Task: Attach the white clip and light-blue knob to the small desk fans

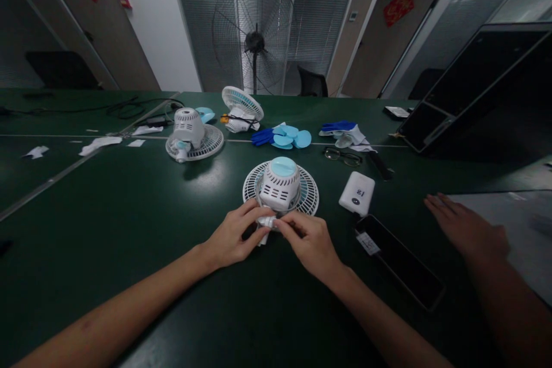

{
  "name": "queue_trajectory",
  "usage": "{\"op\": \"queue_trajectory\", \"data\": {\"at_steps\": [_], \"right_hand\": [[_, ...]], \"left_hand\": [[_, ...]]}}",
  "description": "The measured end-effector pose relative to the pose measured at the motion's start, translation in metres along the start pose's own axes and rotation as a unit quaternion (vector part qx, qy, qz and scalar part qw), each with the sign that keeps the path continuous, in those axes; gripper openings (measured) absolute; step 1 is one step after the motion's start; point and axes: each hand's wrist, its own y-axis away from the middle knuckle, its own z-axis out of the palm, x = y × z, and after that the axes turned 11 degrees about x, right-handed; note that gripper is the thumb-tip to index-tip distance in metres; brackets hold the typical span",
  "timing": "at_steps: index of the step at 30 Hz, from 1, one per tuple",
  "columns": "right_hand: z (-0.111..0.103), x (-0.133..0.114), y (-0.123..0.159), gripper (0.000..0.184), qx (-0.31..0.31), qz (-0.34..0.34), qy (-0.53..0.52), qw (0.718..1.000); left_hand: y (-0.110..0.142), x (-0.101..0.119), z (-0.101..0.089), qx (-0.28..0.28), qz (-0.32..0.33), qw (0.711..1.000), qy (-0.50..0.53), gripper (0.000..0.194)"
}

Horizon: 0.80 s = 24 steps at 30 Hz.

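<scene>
In front of me a small white fan (280, 190) lies face down on its round grille, its motor housing with a light-blue cap pointing up. At its near side, my left hand (238, 233) pinches a small white neck piece (267, 221) between thumb and fingers. My right hand (311, 241) is closed at the other end of this piece, fingertips pressed together on it. Whether a screw or other small part sits under the right fingertips is hidden. The neck piece appears to join the fan's housing.
Two more fans, one face down (190, 135) and one tilted (241, 109), stand farther back. Light-blue fan blades (291, 137), gloves (345, 132), glasses (342, 156), a white power bank (357, 192) and a black phone (401, 261) lie around. Another person's hand (468, 227) rests at right.
</scene>
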Motion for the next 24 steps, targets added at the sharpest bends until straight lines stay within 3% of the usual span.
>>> {"op": "queue_trajectory", "data": {"at_steps": [2,4,6,8,11,24], "right_hand": [[-0.001,0.0,0.0,0.026,-0.005,0.015,-0.005,1.0],[-0.005,0.001,0.0,0.02,-0.007,-0.013,0.015,1.0],[-0.011,0.004,-0.001,0.014,-0.016,-0.088,0.061,0.994],[-0.016,0.008,-0.002,0.02,-0.029,-0.169,0.111,0.979],[-0.021,0.013,-0.004,0.021,-0.03,-0.238,0.156,0.958],[-0.015,0.017,-0.009,0.023,-0.027,-0.297,0.227,0.927]], "left_hand": [[0.0,0.0,0.0,-0.002,-0.001,1.0,0.0,0.031],[0.0,-0.001,0.0,-0.003,-0.003,1.0,0.001,0.03],[0.001,-0.001,0.0,-0.001,-0.005,1.0,0.002,0.03],[0.001,-0.001,0.0,-0.001,-0.008,1.0,0.005,0.03],[-0.001,0.0,-0.001,-0.004,-0.011,1.0,0.006,0.029],[0.0,0.001,0.0,-0.004,-0.02,1.0,-0.011,0.028]]}}
